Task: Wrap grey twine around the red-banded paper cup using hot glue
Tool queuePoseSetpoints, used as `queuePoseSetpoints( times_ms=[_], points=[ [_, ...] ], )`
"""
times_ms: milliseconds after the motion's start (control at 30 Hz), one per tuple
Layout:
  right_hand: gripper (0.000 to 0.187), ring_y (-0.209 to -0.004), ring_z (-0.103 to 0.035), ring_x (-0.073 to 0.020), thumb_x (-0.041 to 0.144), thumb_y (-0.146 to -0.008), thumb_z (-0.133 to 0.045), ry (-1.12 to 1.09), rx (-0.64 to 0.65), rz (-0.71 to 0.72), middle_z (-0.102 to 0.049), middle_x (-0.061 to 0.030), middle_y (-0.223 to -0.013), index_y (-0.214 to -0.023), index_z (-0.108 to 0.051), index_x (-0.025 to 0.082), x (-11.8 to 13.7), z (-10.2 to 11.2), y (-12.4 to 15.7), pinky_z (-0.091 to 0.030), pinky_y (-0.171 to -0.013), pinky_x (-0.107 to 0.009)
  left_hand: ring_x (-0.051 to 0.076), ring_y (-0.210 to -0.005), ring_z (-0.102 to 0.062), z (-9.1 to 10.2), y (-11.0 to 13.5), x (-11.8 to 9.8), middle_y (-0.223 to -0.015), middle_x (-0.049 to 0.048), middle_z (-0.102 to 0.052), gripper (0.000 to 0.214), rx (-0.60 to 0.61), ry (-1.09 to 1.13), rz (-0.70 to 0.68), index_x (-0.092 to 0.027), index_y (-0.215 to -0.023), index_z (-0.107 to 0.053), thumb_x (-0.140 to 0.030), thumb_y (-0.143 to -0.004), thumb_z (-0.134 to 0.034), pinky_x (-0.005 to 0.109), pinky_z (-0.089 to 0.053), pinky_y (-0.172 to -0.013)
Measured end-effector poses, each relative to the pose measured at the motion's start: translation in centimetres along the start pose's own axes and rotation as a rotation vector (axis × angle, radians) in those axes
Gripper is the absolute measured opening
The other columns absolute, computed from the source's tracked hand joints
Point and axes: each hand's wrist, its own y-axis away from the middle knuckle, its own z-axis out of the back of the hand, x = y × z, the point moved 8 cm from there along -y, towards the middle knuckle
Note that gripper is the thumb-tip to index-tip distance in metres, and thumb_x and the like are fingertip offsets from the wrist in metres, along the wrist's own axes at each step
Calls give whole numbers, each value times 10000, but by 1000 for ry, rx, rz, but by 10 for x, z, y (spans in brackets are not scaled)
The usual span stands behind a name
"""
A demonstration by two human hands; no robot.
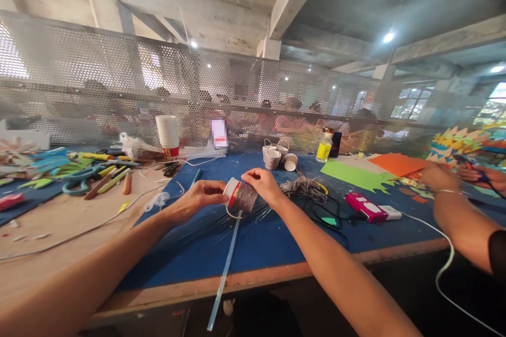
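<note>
A paper cup (232, 188) lies tilted on its side between my hands, above the blue mat. Grey-brown string (245, 198) is wound around much of it, leaving a white and red band uncovered. My left hand (207, 194) grips the cup at its white end. At the wound end, my right hand (264, 183) has its fingers closed on the cup; whether they also pinch a loose strand cannot be seen. A long translucent stick (226, 268) extends from below the cup past the table's front edge. Right of my hands lies a tangled bundle of string (303, 188).
Small string-wrapped cups (272, 158), a yellow-labelled bottle (324, 146) and a pink device (367, 207) stand beyond. Stacked cups (167, 136), scissors (81, 179) and paper scraps lie left. Another person's hands (439, 176) work at right, near green paper (351, 174).
</note>
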Motion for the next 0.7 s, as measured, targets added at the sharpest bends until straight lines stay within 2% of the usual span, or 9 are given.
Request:
queuePoseSetpoints(
  times_ms=[133, 200, 367, 533, 700],
  points=[
    [435, -857, -626, -168, 527, -894, -476, -92, -12, 0, -698, -57, -891, -875, -712, 163, 5, 5, 1, -471, -751, -261, 185, -785, -606, 17, -1, 6, -827, 25, -719, 132, -152, 94, -7, -188, -824, -745, -287, -743, -715, 288, -445, -787],
    [493, -933, -624, -183, 591, -898, -434, -98, 29, -11, -692, -57, -973, -975, -699, 181, 7, 3, 3, -472, -786, -272, 176, -777, -609, 23, -1, 10, -822, 23, -716, 134, -201, 148, -4, -188, -837, -745, -284, -746, -723, 276, -448, -771],
    [504, -950, -621, -186, 614, -852, -521, -52, 131, 33, -684, -48, -1027, -1112, -641, 199, 12, -11, 9, -471, -822, -286, 176, -813, -633, 26, -2, 13, -876, 41, -724, 166, -230, 255, 5, -175, -889, -745, -269, -753, -733, 283, -461, -819],
    [484, -938, -616, -171, 574, -851, -553, 23, 100, 114, -667, -57, -1078, -1141, -618, 192, 21, -11, 12, -469, -849, -287, 190, -830, -653, 22, -3, 14, -902, 69, -724, 198, -218, 339, 34, -148, -934, -729, -258, -771, -715, 297, -480, -824],
    [457, -1017, -596, -175, 526, -831, -607, 87, 82, 184, -625, -61, -1149, -1161, -608, 210, 29, -11, 15, -473, -891, -293, 180, -723, -650, 24, -2, 16, -782, 59, -709, 136, -255, 404, 72, -140, -799, -702, -267, -755, -723, 286, -499, -720]
  ],
)
